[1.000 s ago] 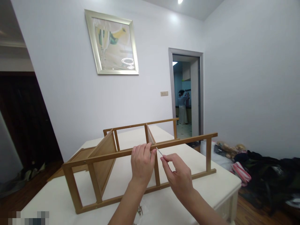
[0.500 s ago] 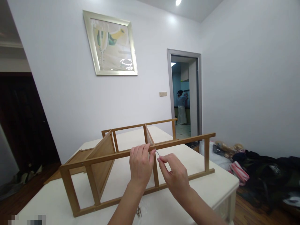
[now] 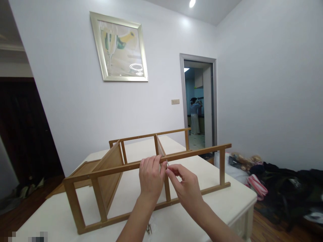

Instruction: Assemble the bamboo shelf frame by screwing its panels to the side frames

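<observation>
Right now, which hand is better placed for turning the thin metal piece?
Probably the right hand: it pinches the thin metal piece at the wooden rail, while the left hand holds that rail.

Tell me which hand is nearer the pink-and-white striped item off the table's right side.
Right: the right hand pinches a thin metal rod at the wooden frame, left of the striped item; the left hand, gripping that frame, is farther left.

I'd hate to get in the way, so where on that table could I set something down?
The white table shows bare top between the wooden frame and the table's right edge, and at front left, outside the frame's end leg. It's crowded mid-frame, where the left hand and right hand come together, and nearer the person, where small metal-looking pieces lie.
</observation>
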Motion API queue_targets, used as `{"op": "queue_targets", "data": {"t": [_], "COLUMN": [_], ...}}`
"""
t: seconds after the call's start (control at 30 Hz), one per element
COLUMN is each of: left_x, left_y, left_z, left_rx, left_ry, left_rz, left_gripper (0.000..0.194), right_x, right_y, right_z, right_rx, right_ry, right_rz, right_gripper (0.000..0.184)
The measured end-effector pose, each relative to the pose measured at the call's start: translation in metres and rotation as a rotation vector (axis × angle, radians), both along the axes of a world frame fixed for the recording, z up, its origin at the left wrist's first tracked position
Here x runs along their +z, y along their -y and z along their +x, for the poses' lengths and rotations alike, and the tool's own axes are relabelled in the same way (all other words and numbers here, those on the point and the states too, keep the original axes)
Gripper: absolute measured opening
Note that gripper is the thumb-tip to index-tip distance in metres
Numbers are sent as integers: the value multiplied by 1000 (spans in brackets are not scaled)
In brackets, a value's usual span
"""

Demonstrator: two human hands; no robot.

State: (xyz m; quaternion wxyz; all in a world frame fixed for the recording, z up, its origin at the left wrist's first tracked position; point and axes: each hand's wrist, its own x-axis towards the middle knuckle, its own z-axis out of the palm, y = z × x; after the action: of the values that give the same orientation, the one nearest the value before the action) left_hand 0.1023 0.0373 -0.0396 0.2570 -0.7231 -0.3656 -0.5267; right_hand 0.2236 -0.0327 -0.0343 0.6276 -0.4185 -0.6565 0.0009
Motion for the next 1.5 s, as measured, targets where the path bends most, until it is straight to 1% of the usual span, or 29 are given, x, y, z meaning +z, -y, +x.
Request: {"op": "queue_targets", "data": {"t": [0.13,0.2,0.27,0.43,0.6,0.83,0.97,1.1,1.17,1.23,1.3,1.4,1.5], "left_x": [1,1,1,0,1,2,2,2,2,1,1,2,3], "left_y": [2,2,2,4,7,14,15,13,13,12,12,13,14], "left_z": [0,0,0,-4,-10,-19,-17,-14,-13,-12,-12,-13,-13], "left_rx": [-9,-15,-20,-45,-117,-235,-270,-263,-245,-225,-218,-226,-230], "left_ry": [6,6,5,-20,-47,-60,-32,-7,-3,1,0,-5,-4], "left_rz": [1,-7,-20,-51,-83,-131,-142,-122,-114,-109,-112,-112,-107], "left_gripper": [18,18,19,25,32,35,29,25,25,25,25,25,23], "right_x": [-3,-6,-8,-9,-13,-18,-14,-9,-7,-6,-5,-5,-6], "right_y": [-3,-5,-8,-14,-21,-31,-29,-24,-24,-24,-24,-21,-18], "right_z": [-1,-1,-1,1,5,9,11,10,8,6,4,3,3], "right_rx": [123,142,131,57,17,-40,-49,-100,-139,-164,-144,-44,48], "right_ry": [-140,-176,-170,-28,93,224,326,434,419,312,148,-45,-148], "right_rz": [-87,-108,-94,59,193,393,427,417,408,338,199,1,-84], "right_gripper": [16,15,14,11,8,5,9,9,11,13,10,10,15]}}
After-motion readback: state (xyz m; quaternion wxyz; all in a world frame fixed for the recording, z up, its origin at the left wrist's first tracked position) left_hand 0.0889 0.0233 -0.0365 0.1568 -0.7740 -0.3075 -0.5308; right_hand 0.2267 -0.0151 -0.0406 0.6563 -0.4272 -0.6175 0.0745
